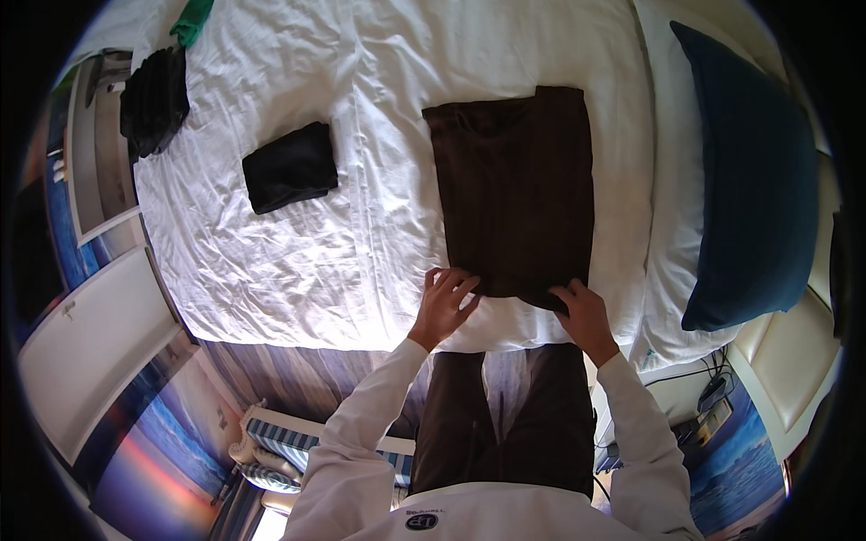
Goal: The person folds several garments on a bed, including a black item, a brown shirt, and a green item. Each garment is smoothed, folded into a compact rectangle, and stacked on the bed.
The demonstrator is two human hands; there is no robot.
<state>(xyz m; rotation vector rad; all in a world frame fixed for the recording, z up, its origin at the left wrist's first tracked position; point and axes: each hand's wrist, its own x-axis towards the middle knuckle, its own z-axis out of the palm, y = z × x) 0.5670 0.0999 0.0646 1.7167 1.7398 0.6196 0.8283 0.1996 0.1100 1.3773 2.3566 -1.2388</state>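
A dark brown garment (514,196), folded into a rough rectangle, is spread on the white bed sheet (392,203) in front of me. At its near left corner, my left hand (443,304) grips the hem between thumb and fingers. My right hand (585,318) pinches the near right part of the same hem, where the cloth bunches slightly. The fabric between the hands lies over the bed close to its near edge. Further left rests a small folded black garment (291,168), apart from both hands.
A dark blue pillow (758,182) is at the right, near the padded headboard (778,365). Black clothing (155,101) and a green cloth (193,24) lie at the far left edge. Behind me stands a striped bench (284,439); cables (717,372) hang at the lower right.
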